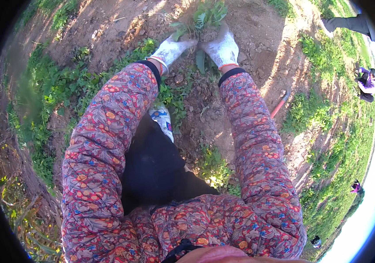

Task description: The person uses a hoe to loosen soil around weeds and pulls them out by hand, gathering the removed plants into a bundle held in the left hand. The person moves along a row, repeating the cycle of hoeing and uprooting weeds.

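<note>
At the top of the head view, both my hands, in soil-smeared white work gloves, meet around the base of a leafy green plant (208,14). A dark clump of soil (210,33) clings at its base. My left hand (172,49) closes on the clump from the left, its fingers partly hidden among leaves and soil. From the right, my right hand (222,48) grips the same base, fingertips darkened with earth. One long leaf (200,61) hangs down between the two gloves.
A red-handled tool (278,108) with a metal head lies on bare soil right of my right forearm. Low green plants (53,101) grow in rows on both sides. My shoe (161,119) stands beneath my arms. Other people (366,83) are at the far right.
</note>
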Tool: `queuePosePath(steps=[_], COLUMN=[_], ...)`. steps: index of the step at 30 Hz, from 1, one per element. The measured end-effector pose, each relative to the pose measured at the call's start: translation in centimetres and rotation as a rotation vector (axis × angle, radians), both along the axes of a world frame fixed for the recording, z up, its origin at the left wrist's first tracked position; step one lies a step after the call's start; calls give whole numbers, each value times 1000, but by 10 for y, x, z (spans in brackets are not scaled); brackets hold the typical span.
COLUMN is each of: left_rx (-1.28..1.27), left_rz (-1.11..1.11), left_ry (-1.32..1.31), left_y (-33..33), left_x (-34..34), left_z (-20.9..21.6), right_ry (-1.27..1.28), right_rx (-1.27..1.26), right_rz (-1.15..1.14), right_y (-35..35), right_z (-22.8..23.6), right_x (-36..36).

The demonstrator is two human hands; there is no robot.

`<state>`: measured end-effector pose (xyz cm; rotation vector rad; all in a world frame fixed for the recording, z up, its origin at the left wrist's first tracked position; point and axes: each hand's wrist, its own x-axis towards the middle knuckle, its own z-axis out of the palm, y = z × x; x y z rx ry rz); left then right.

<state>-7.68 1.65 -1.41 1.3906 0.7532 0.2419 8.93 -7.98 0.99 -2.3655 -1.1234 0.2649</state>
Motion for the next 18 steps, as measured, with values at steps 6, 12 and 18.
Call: queuePosePath(steps=[6, 12, 18], left_rx=[-298, -122, -20], left_rz=[152, 156, 241], left_ry=[294, 450, 664], left_y=[19, 67, 62], left_x=[-61, -188, -343], left_z=[-27, 3, 54], right_ry=[48, 196, -93], right_rx=[-400, 56, -574], right_rz=[5, -231, -1127], right_y=[20, -90, -406], right_z=[-110, -125, -185], right_x=[40, 49, 71])
